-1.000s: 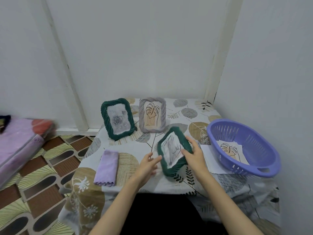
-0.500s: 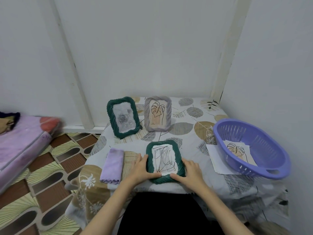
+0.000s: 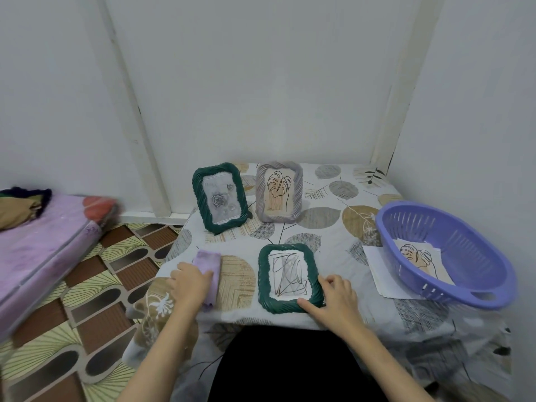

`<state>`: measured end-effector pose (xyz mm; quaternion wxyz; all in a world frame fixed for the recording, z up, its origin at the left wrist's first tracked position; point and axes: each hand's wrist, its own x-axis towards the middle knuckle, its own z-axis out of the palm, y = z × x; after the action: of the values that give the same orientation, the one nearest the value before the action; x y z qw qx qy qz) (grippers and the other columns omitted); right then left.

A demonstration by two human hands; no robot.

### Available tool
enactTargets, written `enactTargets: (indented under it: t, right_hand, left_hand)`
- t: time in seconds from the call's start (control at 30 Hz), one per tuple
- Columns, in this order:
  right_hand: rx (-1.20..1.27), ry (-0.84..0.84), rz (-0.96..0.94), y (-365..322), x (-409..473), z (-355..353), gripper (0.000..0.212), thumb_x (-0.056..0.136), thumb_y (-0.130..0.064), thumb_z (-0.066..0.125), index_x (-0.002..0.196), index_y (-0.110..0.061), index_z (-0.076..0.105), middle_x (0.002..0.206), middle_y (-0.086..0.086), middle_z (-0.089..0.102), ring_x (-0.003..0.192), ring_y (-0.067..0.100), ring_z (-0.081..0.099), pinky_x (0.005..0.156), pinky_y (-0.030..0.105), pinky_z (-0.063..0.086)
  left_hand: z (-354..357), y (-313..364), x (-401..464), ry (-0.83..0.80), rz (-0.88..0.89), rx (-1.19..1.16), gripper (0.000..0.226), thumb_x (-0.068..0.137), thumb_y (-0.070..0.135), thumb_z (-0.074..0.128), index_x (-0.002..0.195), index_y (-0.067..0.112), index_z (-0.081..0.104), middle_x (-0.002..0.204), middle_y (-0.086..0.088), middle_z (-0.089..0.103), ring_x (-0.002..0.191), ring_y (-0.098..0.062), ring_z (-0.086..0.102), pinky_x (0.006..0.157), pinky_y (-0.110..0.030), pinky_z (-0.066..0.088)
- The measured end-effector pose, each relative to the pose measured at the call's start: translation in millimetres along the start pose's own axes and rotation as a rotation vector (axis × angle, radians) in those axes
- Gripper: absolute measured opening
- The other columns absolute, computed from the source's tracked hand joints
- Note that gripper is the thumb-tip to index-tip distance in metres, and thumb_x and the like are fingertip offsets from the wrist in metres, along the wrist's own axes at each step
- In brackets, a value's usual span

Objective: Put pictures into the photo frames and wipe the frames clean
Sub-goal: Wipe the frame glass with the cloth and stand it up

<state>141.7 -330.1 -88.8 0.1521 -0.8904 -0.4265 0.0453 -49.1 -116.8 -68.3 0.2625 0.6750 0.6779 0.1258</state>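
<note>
Head view, three frames, one flat under right hand's fingers, left hand's fingers gripping one cloth

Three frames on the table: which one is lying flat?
The green frame with the scribble picture, under the right hand. The rose frame and grey frame stand upright.
</note>
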Motion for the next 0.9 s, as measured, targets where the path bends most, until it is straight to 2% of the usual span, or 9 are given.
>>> enactTargets:
  t: [0.13, 0.27, 0.37, 0.43, 0.53, 0.63, 0.7, 0.8, 0.9]
  right_hand:
    - [0.015, -0.05, 0.032, -3.2, 2.4, -4.9, 0.106, 0.044, -0.082, 0.016, 0.131, -0.027, 0.042, 0.12, 0.0, 0.042, 0.113, 0.022, 0.037, 0.096, 0.032, 0.034]
    - [0.169, -0.01, 0.008, -17.8, 3.5, -15.1, 0.1, 0.052, -0.078, 0.03, 0.136, -0.024, 0.038, 0.121, 0.001, 0.044, 0.113, 0.021, 0.038, 0.098, 0.032, 0.032]
    - [0.632, 0.065, 0.027, -41.2, 8.5, -24.3, 0.062, 0.08, -0.047, 0.062, 0.131, -0.018, 0.045, 0.11, 0.001, 0.053, 0.097, 0.015, 0.051, 0.088, 0.026, 0.045]
    - [0.985, -0.015, 0.138, -57.5, 18.1, -33.7, 0.048, 0.086, -0.031, 0.062, 0.128, -0.015, 0.046, 0.101, 0.002, 0.059, 0.077, 0.013, 0.06, 0.066, 0.02, 0.05]
    - [1.378, -0.04, 0.312, -67.8, 32.5, -43.4, 0.039, 0.087, -0.017, 0.062, 0.122, -0.013, 0.043, 0.094, 0.005, 0.061, 0.08, 0.022, 0.064, 0.066, 0.03, 0.056]
    - [1.202, 0.028, 0.334, -58.2, 43.8, -45.6, 0.039, 0.084, -0.009, 0.062, 0.121, -0.012, 0.049, 0.095, 0.007, 0.064, 0.092, 0.024, 0.063, 0.078, 0.036, 0.054]
    - [0.954, -0.003, 0.275, -50.3, 46.8, -45.3, 0.031, 0.084, -0.008, 0.059, 0.115, -0.011, 0.057, 0.096, 0.009, 0.065, 0.089, 0.021, 0.061, 0.077, 0.031, 0.049]
    - [0.533, -0.096, 0.086, -41.7, 48.8, -35.9, 0.032, 0.086, 0.001, 0.047, 0.113, -0.008, 0.063, 0.106, 0.012, 0.06, 0.097, 0.023, 0.057, 0.08, 0.022, 0.041]
    - [0.231, -0.02, -0.037, -35.0, 50.8, -17.9, 0.039, 0.086, 0.004, 0.041, 0.118, -0.01, 0.058, 0.117, 0.013, 0.048, 0.107, 0.032, 0.05, 0.091, 0.034, 0.042]
  left_hand:
    - [-8.0, 4.0, 6.7, -0.134, 0.061, -0.099, 0.042, 0.083, 0.031, 0.063, 0.107, -0.001, 0.052, 0.111, -0.019, 0.059, 0.1, -0.033, 0.056, 0.081, -0.036, 0.046]
    - [-8.3, 21.0, -9.1, -0.214, 0.206, -0.38, 0.018, 0.088, 0.019, 0.059, 0.098, 0.003, 0.057, 0.094, -0.012, 0.059, 0.088, -0.028, 0.055, 0.07, -0.033, 0.046]
    - [-5.2, 42.4, -26.7, -0.428, 0.204, -0.771, 0.013, 0.092, 0.012, 0.052, 0.094, 0.001, 0.06, 0.089, -0.013, 0.064, 0.087, -0.028, 0.058, 0.074, -0.037, 0.046]
    - [-2.4, 60.0, -43.2, -0.616, 0.183, -0.905, 0.015, 0.094, 0.009, 0.047, 0.099, 0.0, 0.058, 0.092, -0.012, 0.064, 0.084, -0.026, 0.06, 0.073, -0.036, 0.049]
    - [5.5, 77.1, -58.4, -0.671, 0.266, -0.863, 0.018, 0.091, 0.005, 0.051, 0.107, -0.001, 0.057, 0.097, -0.011, 0.064, 0.087, -0.024, 0.061, 0.076, -0.034, 0.052]
    - [14.5, 76.9, -55.2, -0.613, 0.326, -0.717, 0.029, 0.085, 0.006, 0.061, 0.112, -0.003, 0.056, 0.092, -0.008, 0.063, 0.084, -0.02, 0.062, 0.075, -0.027, 0.053]
    - [19.3, 73.1, -51.0, -0.551, 0.379, -0.587, 0.031, 0.083, 0.007, 0.063, 0.112, -0.002, 0.058, 0.085, -0.004, 0.062, 0.074, -0.013, 0.058, 0.068, -0.02, 0.049]
    - [26.6, 64.7, -43.6, -0.339, 0.48, -0.353, 0.029, 0.085, 0.014, 0.061, 0.113, 0.005, 0.059, 0.104, -0.006, 0.064, 0.089, -0.014, 0.056, 0.079, -0.023, 0.044]
    - [31.2, 55.1, -37.6, -0.284, 0.583, -0.249, 0.033, 0.088, 0.02, 0.058, 0.12, 0.01, 0.054, 0.123, -0.006, 0.056, 0.104, -0.017, 0.052, 0.089, -0.027, 0.041]
